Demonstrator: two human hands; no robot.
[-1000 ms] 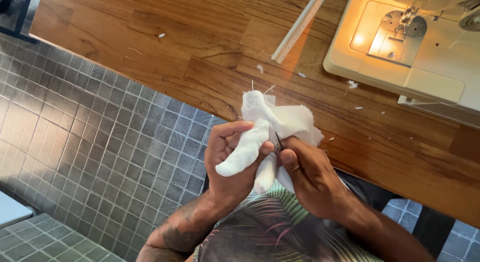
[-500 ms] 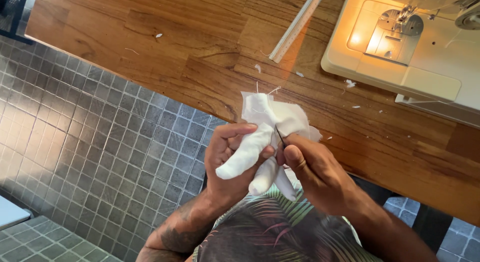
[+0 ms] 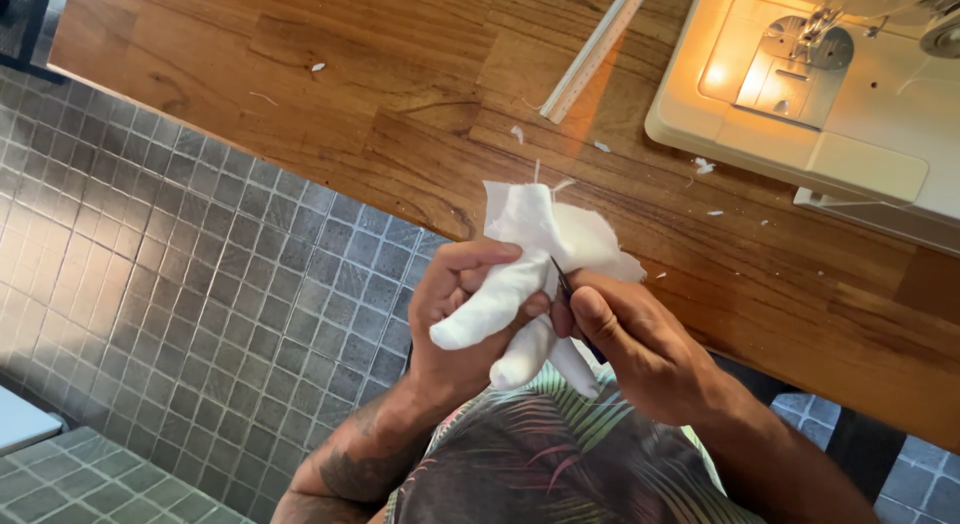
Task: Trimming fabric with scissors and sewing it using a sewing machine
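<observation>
The left hand [image 3: 465,314] is clamped around a white stuffed fabric piece [image 3: 530,274], held in the air just off the near edge of the wooden table [image 3: 330,104]. The right hand [image 3: 635,349] pinches a thin dark tool [image 3: 562,281] whose tip meets the fabric; the two hands touch. A cream sewing machine [image 3: 830,114] occupies the far right corner, its lamp lit. A pale ruler [image 3: 595,52] lies diagonally beside it. White scraps [image 3: 517,135] dot the tabletop
</observation>
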